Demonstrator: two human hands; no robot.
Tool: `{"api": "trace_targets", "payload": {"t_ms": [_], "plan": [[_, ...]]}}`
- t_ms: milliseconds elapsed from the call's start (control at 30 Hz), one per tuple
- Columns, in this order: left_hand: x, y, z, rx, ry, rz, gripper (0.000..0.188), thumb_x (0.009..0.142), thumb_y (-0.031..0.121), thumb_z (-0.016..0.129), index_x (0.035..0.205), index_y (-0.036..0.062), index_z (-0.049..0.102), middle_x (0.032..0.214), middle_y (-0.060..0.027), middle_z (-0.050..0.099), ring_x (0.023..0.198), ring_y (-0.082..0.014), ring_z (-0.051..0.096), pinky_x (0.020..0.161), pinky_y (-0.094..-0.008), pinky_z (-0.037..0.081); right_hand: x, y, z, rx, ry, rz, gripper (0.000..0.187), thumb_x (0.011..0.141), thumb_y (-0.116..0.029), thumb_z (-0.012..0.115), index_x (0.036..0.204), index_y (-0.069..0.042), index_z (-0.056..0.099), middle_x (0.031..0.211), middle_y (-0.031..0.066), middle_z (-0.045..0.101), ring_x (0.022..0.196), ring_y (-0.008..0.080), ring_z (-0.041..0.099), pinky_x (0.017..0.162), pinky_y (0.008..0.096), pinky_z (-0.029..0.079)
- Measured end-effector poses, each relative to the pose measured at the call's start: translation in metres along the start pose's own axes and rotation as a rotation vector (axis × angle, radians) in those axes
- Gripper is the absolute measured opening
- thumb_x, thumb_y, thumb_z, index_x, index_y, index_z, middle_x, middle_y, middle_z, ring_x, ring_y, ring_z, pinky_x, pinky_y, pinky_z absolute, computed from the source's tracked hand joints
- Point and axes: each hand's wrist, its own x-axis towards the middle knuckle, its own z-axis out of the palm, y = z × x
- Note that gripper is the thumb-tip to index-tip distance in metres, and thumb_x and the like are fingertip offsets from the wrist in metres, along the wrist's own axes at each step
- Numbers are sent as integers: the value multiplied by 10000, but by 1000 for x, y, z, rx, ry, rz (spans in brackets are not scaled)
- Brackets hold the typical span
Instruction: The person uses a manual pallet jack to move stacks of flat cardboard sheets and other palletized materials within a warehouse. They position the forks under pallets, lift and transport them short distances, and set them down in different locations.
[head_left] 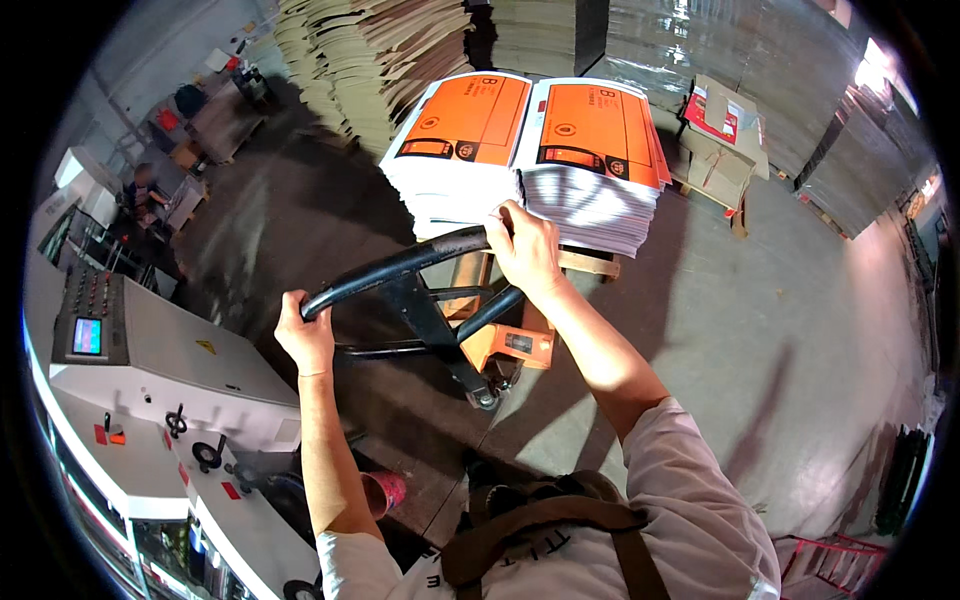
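Note:
Both my hands grip the black curved handle (405,262) of an orange pallet jack (512,345). My left hand (304,332) is wrapped round the handle's left end. Farther forward, my right hand (526,248) is closed round its right part. The handle slants across in front of me, its left end nearer to me. Beyond it, two stacks of printed sheets with orange tops, a left stack (466,120) and a right stack (590,130), sit side by side on a wooden pallet (590,263). The jack's forks are mostly hidden beneath the load.
A white machine (200,350) with a control screen (87,336) stands close on my left. Tall piles of brown sheets (350,60) rise behind the load. A carton (722,135) on a pallet is at the right. A person (147,200) is far left. A pink bucket (383,492) sits near my feet.

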Motion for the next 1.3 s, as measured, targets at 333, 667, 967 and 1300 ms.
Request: {"api": "trace_targets", "payload": {"t_ms": [333, 667, 967, 1300], "plan": [[70, -17, 91, -50, -68, -40, 290, 679, 87, 790, 871, 77, 572, 731, -115, 616, 656, -318, 626, 611, -365, 500, 72, 66, 44, -91, -22, 93, 244, 929, -255, 503, 854, -36, 580, 613, 186, 564, 603, 380, 620, 551, 418, 465], [143, -39, 193, -156, -161, 9, 298, 689, 128, 794, 877, 88, 567, 759, -120, 626, 693, -327, 633, 635, -375, 504, 132, 138, 83, -187, 1, 240, 414, 938, -447, 428, 853, -74, 584, 653, 204, 580, 687, 431, 590, 598, 473, 446], [200, -54, 261, -165, -188, 24, 290, 689, 137, 789, 865, 96, 563, 766, -114, 637, 707, -329, 637, 648, -389, 507, 189, 176, 113, -221, 16, 279, 436, 942, -444, 427, 814, -52, 568, 651, 209, 584, 698, 447, 579, 610, 497, 436], [277, -75, 318, -146, -228, 59, 235, 769, 109, 737, 914, 61, 559, 695, -106, 569, 605, -225, 552, 625, -332, 487, 264, 190, 133, -278, -59, 349, 341, 866, -410, 556, 833, -76, 614, 665, 170, 625, 616, 369, 627, 590, 453, 496]]}}
